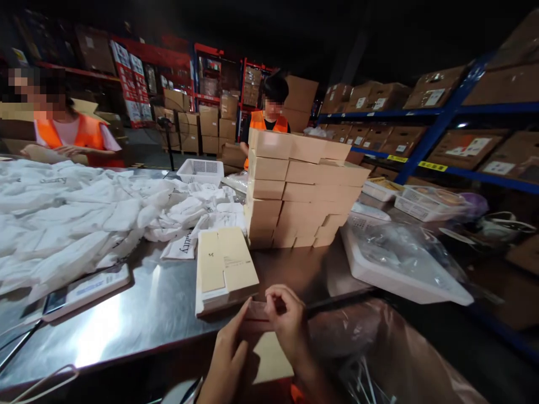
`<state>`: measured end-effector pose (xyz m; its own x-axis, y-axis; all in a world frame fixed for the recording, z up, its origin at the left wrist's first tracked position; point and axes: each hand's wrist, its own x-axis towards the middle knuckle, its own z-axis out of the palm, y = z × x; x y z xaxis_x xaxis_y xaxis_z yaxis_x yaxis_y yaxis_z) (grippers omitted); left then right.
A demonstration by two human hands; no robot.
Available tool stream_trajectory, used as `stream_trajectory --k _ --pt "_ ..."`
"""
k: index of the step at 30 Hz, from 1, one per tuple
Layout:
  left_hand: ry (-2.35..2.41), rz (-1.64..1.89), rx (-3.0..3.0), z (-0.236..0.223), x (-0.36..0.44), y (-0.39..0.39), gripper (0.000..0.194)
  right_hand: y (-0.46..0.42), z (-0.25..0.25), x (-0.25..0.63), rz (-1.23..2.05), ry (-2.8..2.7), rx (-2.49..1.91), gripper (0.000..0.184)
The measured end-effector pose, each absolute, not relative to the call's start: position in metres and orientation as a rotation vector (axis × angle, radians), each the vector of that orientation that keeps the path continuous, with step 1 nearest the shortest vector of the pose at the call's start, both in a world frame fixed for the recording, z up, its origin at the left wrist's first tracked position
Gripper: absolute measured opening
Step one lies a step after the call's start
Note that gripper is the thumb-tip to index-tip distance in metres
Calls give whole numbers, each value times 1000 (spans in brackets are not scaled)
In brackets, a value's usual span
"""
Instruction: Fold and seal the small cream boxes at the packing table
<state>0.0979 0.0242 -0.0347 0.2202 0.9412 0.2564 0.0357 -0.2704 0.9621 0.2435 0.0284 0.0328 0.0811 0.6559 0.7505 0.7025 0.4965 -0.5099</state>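
Note:
My left hand [227,353] and my right hand [288,322] meet at the near edge of a steel table [155,308]. Both grip a small tan cardboard box [257,314] between them, my right thumb and fingers pinching its top flap. Just beyond lies a stack of flat, unfolded box blanks [225,269]. Behind that stands a tall pile of folded tan boxes [298,188].
A heap of white bagged garments [76,213] covers the table's left. A phone-like device [84,292] lies at the front left. White trays [396,261] with clear plastic bags sit right. Two people in orange vests [71,134] work beyond; shelving with cartons [442,112] lines the right.

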Motion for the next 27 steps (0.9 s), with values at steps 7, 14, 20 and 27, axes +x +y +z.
stream_trajectory --k 7,14,20,27 --pt "895 1181 1520 -32 102 25 58 25 22 232 -537 -1838 -1168 18" --pt "934 1173 1450 -46 95 31 59 29 36 269 -414 -1569 -1257 18" --pt "862 1226 1527 -45 108 28 57 26 25 243 -495 -1898 -1180 20" --pt "891 1239 1539 -39 99 26 60 38 5 238 -172 -1693 -1194 21"
